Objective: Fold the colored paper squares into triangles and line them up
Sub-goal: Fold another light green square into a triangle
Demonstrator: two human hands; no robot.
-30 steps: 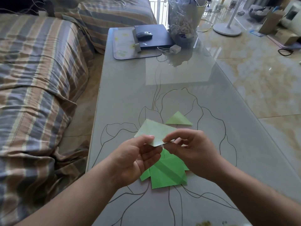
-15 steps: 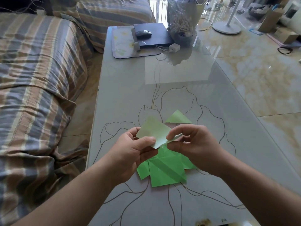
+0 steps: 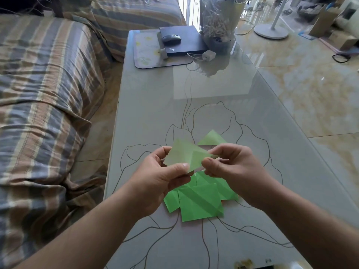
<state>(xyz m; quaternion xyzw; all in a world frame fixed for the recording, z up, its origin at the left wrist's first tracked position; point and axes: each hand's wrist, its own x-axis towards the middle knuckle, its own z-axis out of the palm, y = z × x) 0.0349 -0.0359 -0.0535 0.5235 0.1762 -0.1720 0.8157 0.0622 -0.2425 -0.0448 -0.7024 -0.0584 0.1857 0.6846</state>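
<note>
A pale green paper square [image 3: 183,155] is held in the air above the glass table [image 3: 223,94]. My left hand [image 3: 161,179] pinches its near left edge with the thumb on top. My right hand [image 3: 231,167] pinches its right corner, which is bent over into a small flap. Below my hands lies a loose pile of bright green paper squares [image 3: 200,200], partly hidden by them. One folded pale green triangle [image 3: 212,138] lies flat on the table just beyond the held sheet.
At the table's far end sit a placemat [image 3: 147,53], a dark laptop [image 3: 184,40] with a mouse [image 3: 171,38], a white charger [image 3: 208,55] and a wrapped bouquet [image 3: 219,20]. A striped sofa [image 3: 42,84] runs along the left. Tiled floor lies right.
The sheet has been turned in my hands, and my right hand has bent its right corner over. My left thumb now lies on the sheet's near edge.
</note>
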